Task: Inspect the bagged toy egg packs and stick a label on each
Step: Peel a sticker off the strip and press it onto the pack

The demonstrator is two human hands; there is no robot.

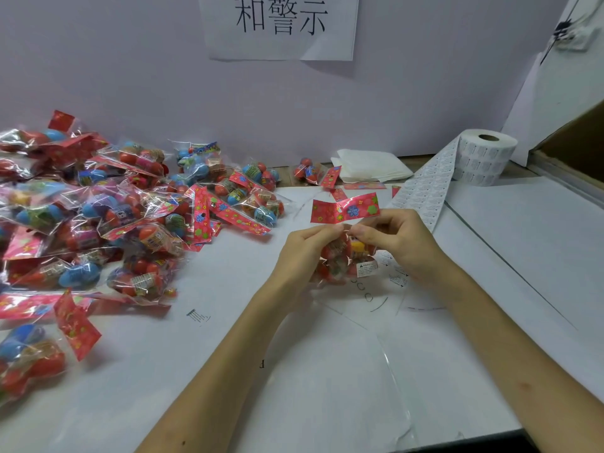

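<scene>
A bagged toy egg pack [346, 259] is held upright above the table's middle, its red flowered header card [344, 210] on top. My left hand [307, 250] pinches the bag's left top corner and my right hand [395, 240] pinches its right top corner. A small white warning label [366, 269] is stuck on the bag's lower right. A roll of white labels [483, 156] stands at the back right, and its strip [425, 191] trails down toward my right hand.
A big heap of bagged egg packs [98, 207] covers the table's left side. One pack [312, 173] lies by the back wall next to folded white paper [369, 165]. A cardboard box [575, 148] stands at the far right. The table's front edge [457, 446] runs below my arms.
</scene>
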